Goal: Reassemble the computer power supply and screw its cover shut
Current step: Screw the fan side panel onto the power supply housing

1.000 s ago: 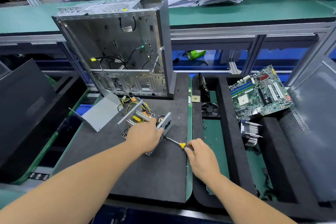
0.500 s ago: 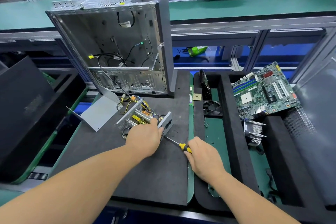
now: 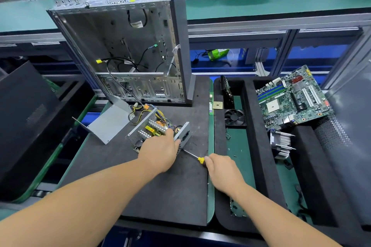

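The open power supply (image 3: 152,128) lies on the dark foam mat (image 3: 164,192), its coils, heat sinks and coloured wires exposed. My left hand (image 3: 160,150) rests on its near side and grips the grey end plate. Its bent grey metal cover (image 3: 109,121) lies apart to the left on the mat. My right hand (image 3: 222,168) holds a screwdriver (image 3: 195,157) with a yellow and black handle. The shaft points left, its tip at the lower near edge of the power supply beside my left hand.
An empty computer case (image 3: 128,50) stands upright behind the power supply. At right a black foam tray (image 3: 251,118) holds a motherboard (image 3: 293,98), a fan (image 3: 233,118), a heat sink (image 3: 282,142) and a CPU chip (image 3: 217,105). A black panel (image 3: 26,126) leans at left.
The view has tilted slightly. Both hands stay at the power supply, with the screwdriver tip held against its near edge.
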